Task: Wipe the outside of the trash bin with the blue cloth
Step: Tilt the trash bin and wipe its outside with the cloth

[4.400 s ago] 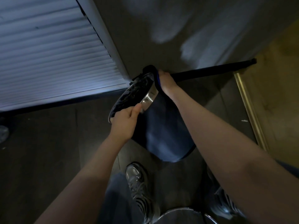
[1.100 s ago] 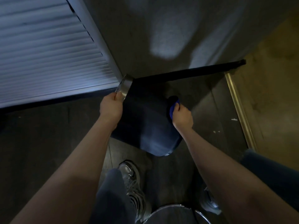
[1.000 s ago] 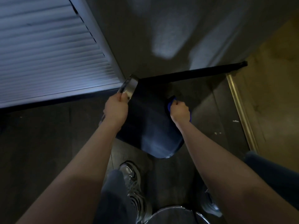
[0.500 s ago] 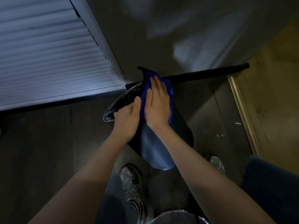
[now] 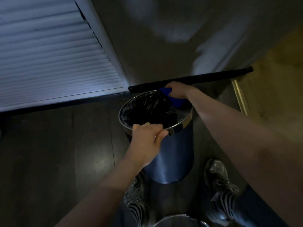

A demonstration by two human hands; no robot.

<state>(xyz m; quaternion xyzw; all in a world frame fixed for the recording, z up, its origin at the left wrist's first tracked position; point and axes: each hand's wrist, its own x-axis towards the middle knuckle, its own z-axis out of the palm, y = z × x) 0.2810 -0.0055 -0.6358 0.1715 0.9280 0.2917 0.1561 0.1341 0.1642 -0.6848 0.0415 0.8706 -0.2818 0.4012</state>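
Head view: the trash bin point(image 5: 173, 154) stands upright on the dark floor point(image 5: 57, 161), close to the baseboard point(image 5: 205, 77). The left hand point(image 5: 147, 141) grips its near rim, fingers curled over the edge. The right hand point(image 5: 177, 90) clutches the blue cloth point(image 5: 172, 97) at the bin's far rim.

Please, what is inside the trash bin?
Inside the trash bin a crinkled black plastic liner shows, lining the walls up to the metal rim. The bottom is too dark to see, so any rubbish there cannot be told.
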